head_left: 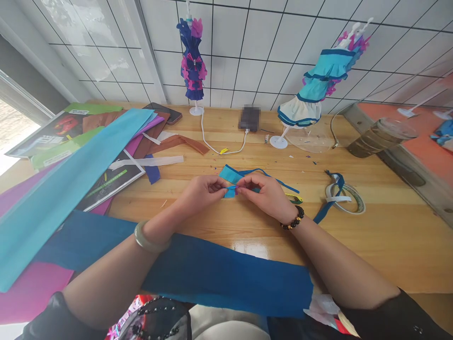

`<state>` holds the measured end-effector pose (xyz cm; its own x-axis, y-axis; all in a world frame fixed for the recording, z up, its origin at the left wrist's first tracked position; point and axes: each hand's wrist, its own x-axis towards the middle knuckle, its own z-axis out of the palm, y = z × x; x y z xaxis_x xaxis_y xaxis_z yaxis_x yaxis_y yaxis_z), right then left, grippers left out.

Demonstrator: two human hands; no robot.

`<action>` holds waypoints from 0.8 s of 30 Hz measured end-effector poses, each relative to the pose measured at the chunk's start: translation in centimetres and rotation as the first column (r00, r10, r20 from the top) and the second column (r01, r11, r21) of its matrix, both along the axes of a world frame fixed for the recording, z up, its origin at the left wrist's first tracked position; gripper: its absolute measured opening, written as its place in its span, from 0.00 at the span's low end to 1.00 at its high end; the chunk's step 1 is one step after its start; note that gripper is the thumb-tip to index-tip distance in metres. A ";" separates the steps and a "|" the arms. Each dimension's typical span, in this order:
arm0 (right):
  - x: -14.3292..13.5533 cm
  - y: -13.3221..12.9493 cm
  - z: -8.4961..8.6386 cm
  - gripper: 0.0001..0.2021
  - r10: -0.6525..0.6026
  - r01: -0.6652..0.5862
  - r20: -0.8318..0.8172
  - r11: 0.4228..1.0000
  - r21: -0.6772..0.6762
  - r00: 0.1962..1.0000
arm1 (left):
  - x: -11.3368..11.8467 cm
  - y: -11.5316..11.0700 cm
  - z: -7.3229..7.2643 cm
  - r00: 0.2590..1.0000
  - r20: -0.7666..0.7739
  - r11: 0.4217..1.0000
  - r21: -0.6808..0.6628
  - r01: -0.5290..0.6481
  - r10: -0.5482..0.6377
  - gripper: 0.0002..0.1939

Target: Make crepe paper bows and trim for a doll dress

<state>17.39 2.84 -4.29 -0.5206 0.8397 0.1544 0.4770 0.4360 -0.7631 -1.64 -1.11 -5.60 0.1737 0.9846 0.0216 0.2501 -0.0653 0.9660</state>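
Over the middle of the wooden table, my left hand (207, 191) and my right hand (264, 194) pinch a small light-blue piece of crepe-like paper (231, 188) between thumbs and forefingers. A bit of purple shows at my right fingertips. Just behind them lies a larger light-blue piece (230, 174) with a dark blue edge. A narrow dark blue strip (283, 183) curves behind my right hand, and a yellow tool (295, 198), partly hidden, lies beside it. Below my hands stretches a wide dark blue paper sheet (230, 274), crossed by my left forearm.
Colored paper sheets (88, 165) and magazines (116, 182) pile up at left. Two stands hold a blue-pink paper dress (194, 61) and a turquoise-white one (311, 89) by the tiled wall. Tape rolls (357, 200), a lidded cup (371, 137) and a white cable (233, 152) are around.
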 end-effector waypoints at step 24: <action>0.0 0.1 0.1 0.11 -0.117 -0.054 -0.305 0.865 -0.498 0.945 | -0.5 0.2 0.5 0.991 0.134 0.979 -0.201 0.020 0.007 0.13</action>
<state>17.37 2.93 -4.19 -0.4873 0.8628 -0.1345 0.1816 -0.0505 -0.9821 -2.15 -0.94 -5.15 0.1892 0.9699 -0.1534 0.1180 0.1326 0.9841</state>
